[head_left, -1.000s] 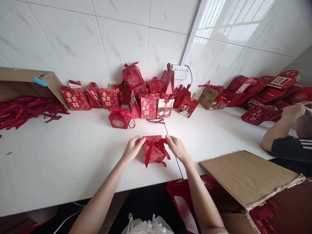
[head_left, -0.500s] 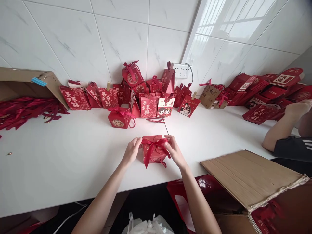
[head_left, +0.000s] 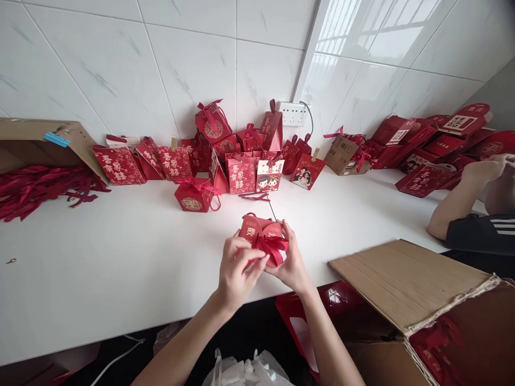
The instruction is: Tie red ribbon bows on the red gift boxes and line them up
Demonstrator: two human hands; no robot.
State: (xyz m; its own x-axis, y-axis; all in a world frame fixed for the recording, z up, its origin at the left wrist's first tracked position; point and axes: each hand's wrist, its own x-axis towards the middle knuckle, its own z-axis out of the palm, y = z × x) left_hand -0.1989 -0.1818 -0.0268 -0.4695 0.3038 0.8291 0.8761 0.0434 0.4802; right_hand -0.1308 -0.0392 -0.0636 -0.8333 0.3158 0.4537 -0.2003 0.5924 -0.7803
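A red paper gift box (head_left: 250, 229) with light printed characters is near the front edge of the white table (head_left: 120, 273). My right hand (head_left: 293, 262) grips its right side, thumb low at the front and fingers on the far edge. Across the front of the box runs a red satin ribbon bow (head_left: 273, 245). The fingertips of my left hand (head_left: 239, 268) are pinched together at the bow's lower left; the ribbon end between them is partly hidden. A twisted cord loop shows at the box's far edge.
Finished red gift boxes (head_left: 241, 174) stand along the tiled wall, one bow-tied box (head_left: 195, 194) nearer. Loose ribbons (head_left: 48, 185) spill from a carton at left. An open cardboard box (head_left: 414, 284) blocks the front right. Another person's arm (head_left: 454, 201) works at far right.
The gift box has been turned, so its cord loop now lies at the far side. My left hand has moved from the box's left side to the ribbon in front.
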